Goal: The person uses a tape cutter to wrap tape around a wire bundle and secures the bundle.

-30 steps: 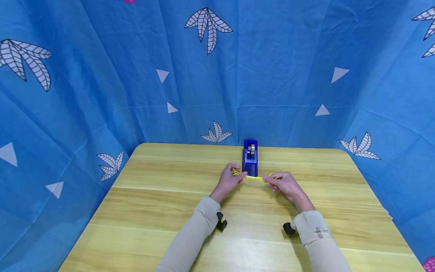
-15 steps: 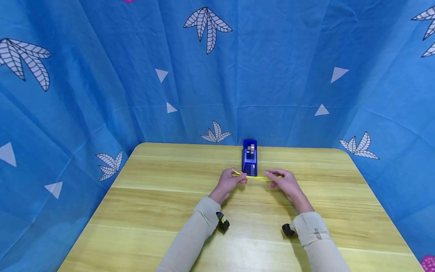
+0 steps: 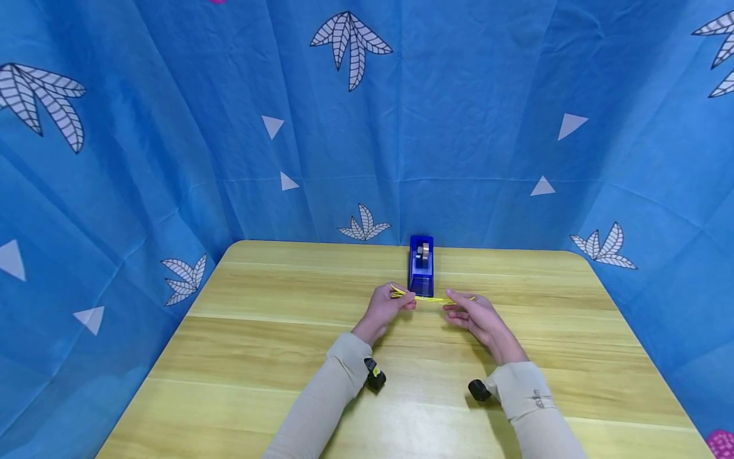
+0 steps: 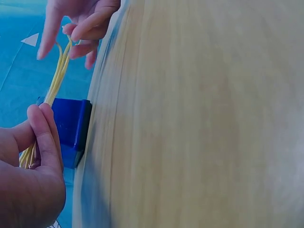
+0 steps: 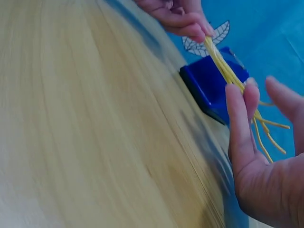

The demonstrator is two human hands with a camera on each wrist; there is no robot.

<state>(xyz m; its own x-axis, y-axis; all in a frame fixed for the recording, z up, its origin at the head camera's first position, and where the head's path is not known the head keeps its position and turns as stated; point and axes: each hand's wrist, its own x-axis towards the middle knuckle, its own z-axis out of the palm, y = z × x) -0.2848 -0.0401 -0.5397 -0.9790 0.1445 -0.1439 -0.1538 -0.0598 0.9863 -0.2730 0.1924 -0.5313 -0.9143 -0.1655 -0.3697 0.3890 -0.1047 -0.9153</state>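
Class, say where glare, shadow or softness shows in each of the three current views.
Head: pale glare on the near part of the table, a shadow beside the right sleeve; left wrist: soft wood grain, bluish shadow at lower left; right wrist: soft grain, pale glare at lower left.

Head cam high, fwd/down; wrist cams close, both see yel. strands point(image 4: 55, 85).
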